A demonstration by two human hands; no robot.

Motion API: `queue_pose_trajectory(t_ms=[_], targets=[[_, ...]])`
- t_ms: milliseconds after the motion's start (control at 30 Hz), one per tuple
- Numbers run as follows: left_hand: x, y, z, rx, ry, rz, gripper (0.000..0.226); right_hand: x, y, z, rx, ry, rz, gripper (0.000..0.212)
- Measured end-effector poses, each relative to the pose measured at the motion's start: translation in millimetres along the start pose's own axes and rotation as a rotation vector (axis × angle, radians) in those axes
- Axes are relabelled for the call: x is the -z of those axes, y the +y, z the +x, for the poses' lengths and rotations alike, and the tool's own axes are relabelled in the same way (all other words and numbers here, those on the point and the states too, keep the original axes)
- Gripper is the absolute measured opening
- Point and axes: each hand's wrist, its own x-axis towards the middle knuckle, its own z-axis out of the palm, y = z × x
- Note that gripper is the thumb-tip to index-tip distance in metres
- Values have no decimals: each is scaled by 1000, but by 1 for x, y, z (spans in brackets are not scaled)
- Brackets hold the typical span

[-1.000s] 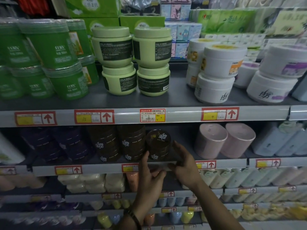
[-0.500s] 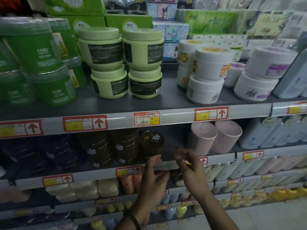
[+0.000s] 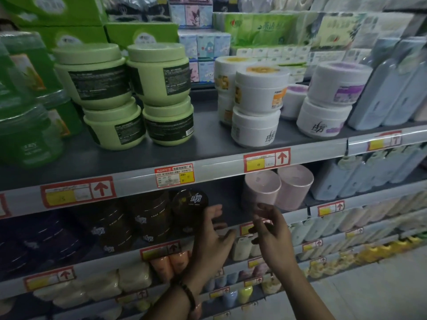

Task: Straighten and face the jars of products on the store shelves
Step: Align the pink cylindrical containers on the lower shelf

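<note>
Both my hands are in the lower middle of the frame, in front of the second shelf [image 3: 104, 263]. My left hand [image 3: 213, 241] holds nothing; its fingers [image 3: 215, 210] are spread and loosely bent, with the tips just right of the brown jar [image 3: 189, 203]. I cannot tell whether they touch it. My right hand [image 3: 273, 232] also holds nothing. Its fingers are loosely curled and reach up toward the pink jars [image 3: 262, 192] without touching them. A beaded bracelet [image 3: 188, 294] sits on my left wrist.

The brown jar is at the centre of the frame, on the second shelf under the white price tag [image 3: 174, 175]. It is dark and glossy, and its round lid, with a pale logo on it, faces me. To its left are stacks of brown jars [image 3: 147, 218] with the same logo on their sides. These are dim and partly blurred.

On the top shelf, at upper centre, pale green jars [image 3: 159, 72] are stacked in twos, with their dark labels turned at differing angles. To their right, the white jars [image 3: 256, 128] are stacked the same way.
</note>
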Motion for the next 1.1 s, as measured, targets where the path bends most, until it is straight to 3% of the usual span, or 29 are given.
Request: queue_pose_trajectory(t_ms=[100,367,767,1100], targets=[[-20,5,11,-21,15,17,71,17,7,13,-15,-29,-2,33],[-69,23,36,-44,134,88,86,55,22,47,-47,-80,-19,27],[-136,36,62,-92,283,3,103,103,30,72,16,-272,8,20],[-155,41,79,-105,403,17,104,115,39,74,-3,-298,-44,31]])
